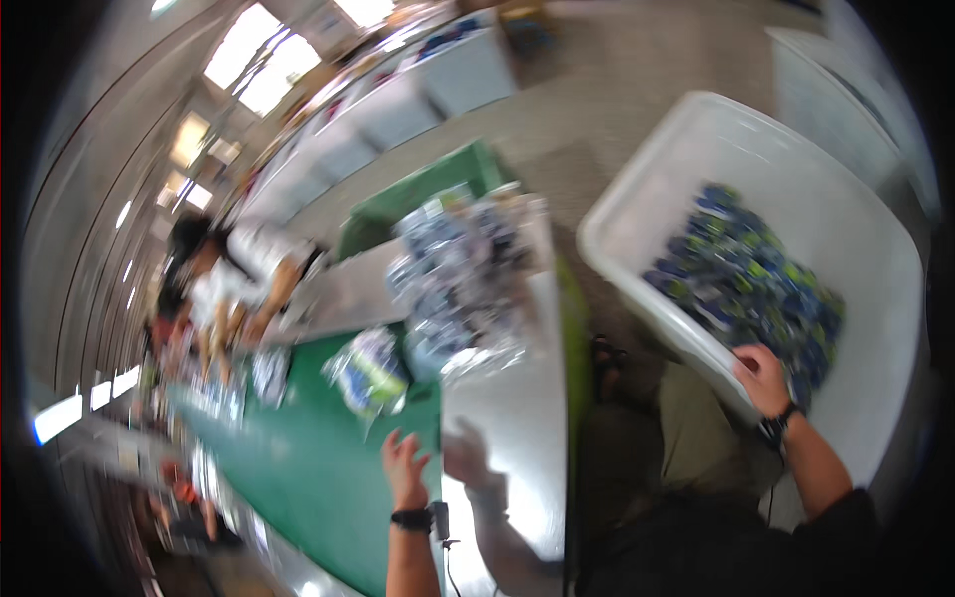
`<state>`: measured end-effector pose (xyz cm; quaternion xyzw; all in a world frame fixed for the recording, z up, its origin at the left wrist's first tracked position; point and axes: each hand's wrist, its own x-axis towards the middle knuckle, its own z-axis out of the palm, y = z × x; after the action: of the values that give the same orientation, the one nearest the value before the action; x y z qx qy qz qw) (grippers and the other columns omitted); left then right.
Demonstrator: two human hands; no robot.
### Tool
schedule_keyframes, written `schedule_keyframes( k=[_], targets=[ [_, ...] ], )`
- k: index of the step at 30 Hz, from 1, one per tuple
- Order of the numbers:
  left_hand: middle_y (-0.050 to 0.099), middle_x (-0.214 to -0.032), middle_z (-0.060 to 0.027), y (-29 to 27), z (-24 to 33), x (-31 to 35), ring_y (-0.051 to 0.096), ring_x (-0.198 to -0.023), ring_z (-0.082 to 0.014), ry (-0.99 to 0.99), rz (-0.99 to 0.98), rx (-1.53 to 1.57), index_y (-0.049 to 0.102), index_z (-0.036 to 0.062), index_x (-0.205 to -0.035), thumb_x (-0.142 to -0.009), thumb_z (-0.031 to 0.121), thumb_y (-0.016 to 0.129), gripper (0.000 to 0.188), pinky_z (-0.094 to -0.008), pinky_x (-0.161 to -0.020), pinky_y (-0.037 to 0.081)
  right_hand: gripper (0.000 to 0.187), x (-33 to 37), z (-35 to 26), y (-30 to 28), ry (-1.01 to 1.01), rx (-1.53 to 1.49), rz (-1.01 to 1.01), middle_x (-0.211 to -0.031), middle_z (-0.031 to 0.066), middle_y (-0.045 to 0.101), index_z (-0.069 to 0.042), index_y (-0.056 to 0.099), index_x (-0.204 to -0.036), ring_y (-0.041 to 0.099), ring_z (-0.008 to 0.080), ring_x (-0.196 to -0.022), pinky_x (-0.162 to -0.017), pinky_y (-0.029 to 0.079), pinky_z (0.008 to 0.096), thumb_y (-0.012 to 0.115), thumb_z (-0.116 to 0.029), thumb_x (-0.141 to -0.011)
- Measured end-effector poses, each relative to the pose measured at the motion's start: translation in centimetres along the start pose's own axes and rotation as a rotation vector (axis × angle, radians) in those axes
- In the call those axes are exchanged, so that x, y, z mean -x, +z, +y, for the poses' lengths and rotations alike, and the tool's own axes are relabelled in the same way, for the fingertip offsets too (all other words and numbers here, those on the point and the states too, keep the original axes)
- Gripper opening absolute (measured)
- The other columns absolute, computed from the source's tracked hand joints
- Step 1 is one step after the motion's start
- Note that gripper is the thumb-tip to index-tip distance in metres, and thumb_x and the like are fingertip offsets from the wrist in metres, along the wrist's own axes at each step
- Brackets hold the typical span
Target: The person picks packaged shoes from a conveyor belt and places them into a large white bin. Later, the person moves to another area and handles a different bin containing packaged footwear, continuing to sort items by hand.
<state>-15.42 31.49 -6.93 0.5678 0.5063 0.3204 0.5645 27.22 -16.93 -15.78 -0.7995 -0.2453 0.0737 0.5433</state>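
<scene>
My left hand (405,468) hovers over the edge of a green belt (298,468), its fingers spread and nothing in them. Beyond it lies a clear plastic bag (370,373) with blue and lime-green pieces inside. To the right, my right hand (764,380) has its fingers curled over the near rim of a large white tub (647,179). Inside that tub is a heap of small blue and green packets (746,279), too blurred to name. Both wrists wear a dark band.
Clear bags (453,269) are piled on the metal table (507,438) beside the belt. Behind them stands a green bin (423,194). A co-worker (254,264) in white leans over the belt at far left. White bins (463,75) line the back.
</scene>
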Motion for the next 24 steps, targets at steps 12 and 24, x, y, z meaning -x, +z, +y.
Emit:
schedule_keyframes(
  k=[12, 24],
  targets=[
    [0.061, -0.119, -0.0103, -16.4, -1.3, -28.6, 0.057, -0.078, -0.0265, -0.418, 0.081, -0.125, 0.050, 0.0231, -0.147, -0.089, 0.072, 0.064, 0.077, -0.0344, -0.059, 0.050, 0.029, 0.1, -3.1, -0.3, 0.100, 0.361, -0.033, -0.100, 0.0088, 0.063, -0.009, 0.070, -0.105, 0.066, 0.0319, -0.091, -0.078, 0.053, 0.0428, 0.076, -0.032, -0.090],
    [0.064, -0.097, -0.0064, -10.8, -4.1, -21.7, 0.063, -0.076, -0.0208, -0.279, -0.094, -0.020, 0.061, 0.0061, -0.111, -0.087, 0.035, 0.067, 0.037, -0.0351, -0.058, 0.052, 0.029, 0.2, -3.1, -0.3, 0.081, 0.411, -0.022, -0.101, 0.0103, 0.063, -0.008, 0.070, -0.104, 0.065, 0.0332, -0.094, -0.080, 0.053, 0.0441, 0.073, -0.034, -0.092]
  ],
)
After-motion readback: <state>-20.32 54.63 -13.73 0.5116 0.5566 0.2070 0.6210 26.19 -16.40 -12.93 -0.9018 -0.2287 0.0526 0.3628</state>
